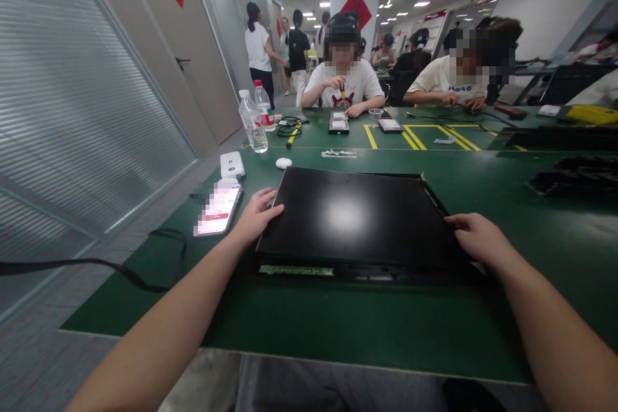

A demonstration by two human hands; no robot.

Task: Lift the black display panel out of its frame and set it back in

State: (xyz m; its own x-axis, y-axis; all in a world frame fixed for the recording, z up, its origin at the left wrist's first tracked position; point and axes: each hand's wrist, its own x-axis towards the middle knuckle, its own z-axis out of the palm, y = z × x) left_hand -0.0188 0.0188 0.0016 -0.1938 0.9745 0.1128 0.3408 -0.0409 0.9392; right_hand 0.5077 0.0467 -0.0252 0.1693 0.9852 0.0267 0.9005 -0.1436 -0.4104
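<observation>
A glossy black display panel (345,215) lies over a thin black frame (405,273) on the green table, a bright reflection at its middle. The panel sits shifted toward the left, so the frame shows along its right and near sides. A green circuit board strip (296,270) is exposed at the near edge. My left hand (261,211) grips the panel's left edge, thumb on top. On the opposite side, my right hand (476,233) pinches the frame's right edge beside the panel; its fingers underneath are hidden.
Left of the panel are a lit phone (219,207), a white power bank (232,165) and a small white case (284,163). Two bottles (255,122) stand behind. Co-workers sit across the table. Dark parts (574,177) lie at right; a black strap (96,264) hangs at left.
</observation>
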